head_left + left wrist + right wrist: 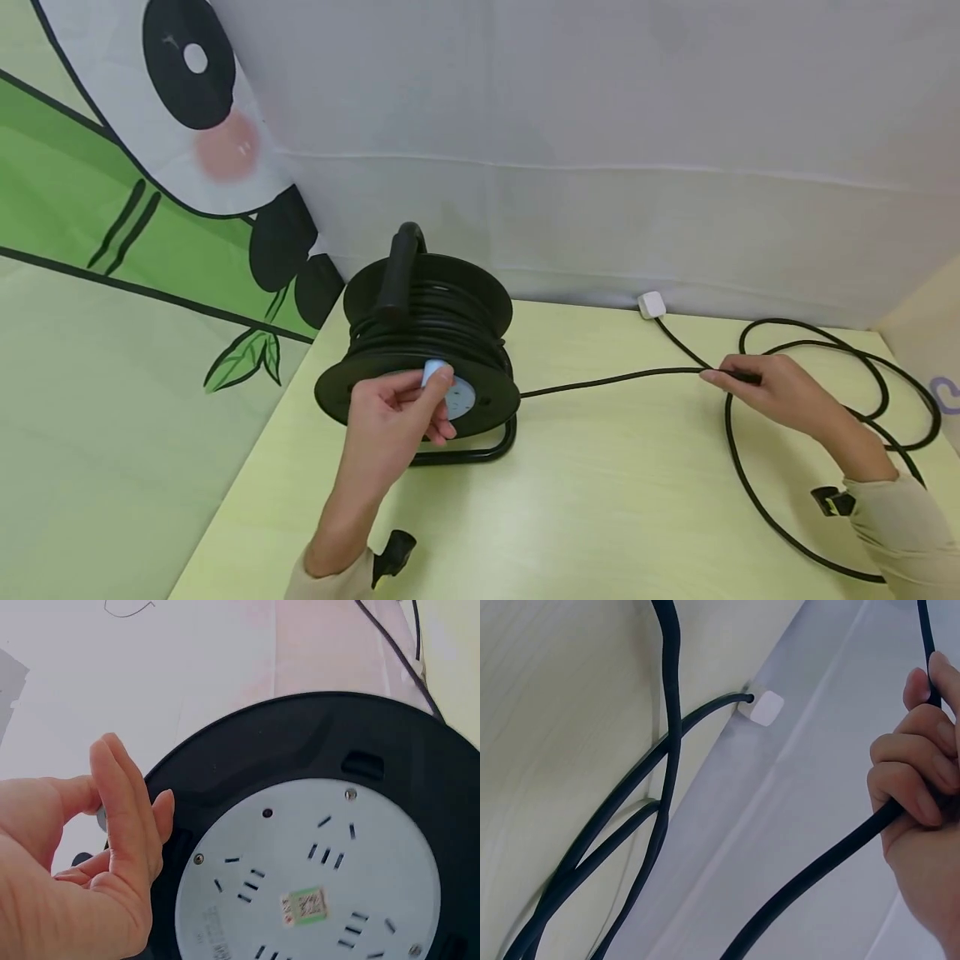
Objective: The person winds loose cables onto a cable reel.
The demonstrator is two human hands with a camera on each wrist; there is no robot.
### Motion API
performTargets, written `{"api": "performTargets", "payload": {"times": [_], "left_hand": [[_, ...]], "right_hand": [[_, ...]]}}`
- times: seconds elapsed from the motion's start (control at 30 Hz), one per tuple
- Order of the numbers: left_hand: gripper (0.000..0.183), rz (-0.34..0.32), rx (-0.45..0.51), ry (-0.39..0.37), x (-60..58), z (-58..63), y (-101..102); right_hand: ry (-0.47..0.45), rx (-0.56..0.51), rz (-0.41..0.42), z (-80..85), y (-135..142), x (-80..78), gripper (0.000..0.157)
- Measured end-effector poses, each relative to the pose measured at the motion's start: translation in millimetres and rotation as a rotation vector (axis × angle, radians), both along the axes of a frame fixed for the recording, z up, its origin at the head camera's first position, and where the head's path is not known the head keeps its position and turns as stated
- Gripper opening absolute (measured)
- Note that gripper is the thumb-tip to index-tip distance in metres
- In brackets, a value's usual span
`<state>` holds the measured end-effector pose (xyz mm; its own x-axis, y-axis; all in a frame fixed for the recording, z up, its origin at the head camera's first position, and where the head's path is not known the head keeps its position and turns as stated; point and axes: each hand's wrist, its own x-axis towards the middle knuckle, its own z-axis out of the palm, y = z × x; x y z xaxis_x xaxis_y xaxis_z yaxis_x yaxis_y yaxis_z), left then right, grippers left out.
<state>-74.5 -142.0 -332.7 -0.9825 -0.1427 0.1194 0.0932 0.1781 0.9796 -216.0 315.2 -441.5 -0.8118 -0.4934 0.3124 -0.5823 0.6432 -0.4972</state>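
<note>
A black cable reel (341,392) stands on the table at left centre, with black cable wound between its two discs. On its front disc is a pale round socket panel (251,915) with slots, screws and a sticker. My left hand (390,412) pinches the light blue winding knob (432,368) between thumb and fingers; in the left wrist view the fingers mostly hide that knob. From the reel's right side the black cable (607,382) runs across to my right hand (791,390). The right fingers curl round this cable, also plain in the right wrist view.
Loose cable loops (738,467) lie on the table (585,508) around and beyond the right hand. A white plug (651,305) sits at the table's back edge by the white cloth wall (675,208). The reel has a black carrying handle (399,271) and tube stand (465,456).
</note>
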Motion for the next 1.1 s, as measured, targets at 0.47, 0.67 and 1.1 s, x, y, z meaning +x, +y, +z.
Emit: {"api": "performTargets", "payload": {"times": [0.47,0.67,1.1], "left_hand": [[0.031,-0.093,0.057,-0.035,-9.0,-17.7,24],[0.029,-0.137,0.071,-0.051,-13.9,-36.3,36],[0.032,-0.153,0.008,-0.143,-16.6,-79.6,44]], "right_hand": [[-0.024,-0.014,-0.036,-0.7,-2,4.2,0.035],[0.003,-0.009,-0.007,0.2,-13,6.2,0.036],[0.087,0.009,0.053,-6.1,-39,7.1,0.027]]}}
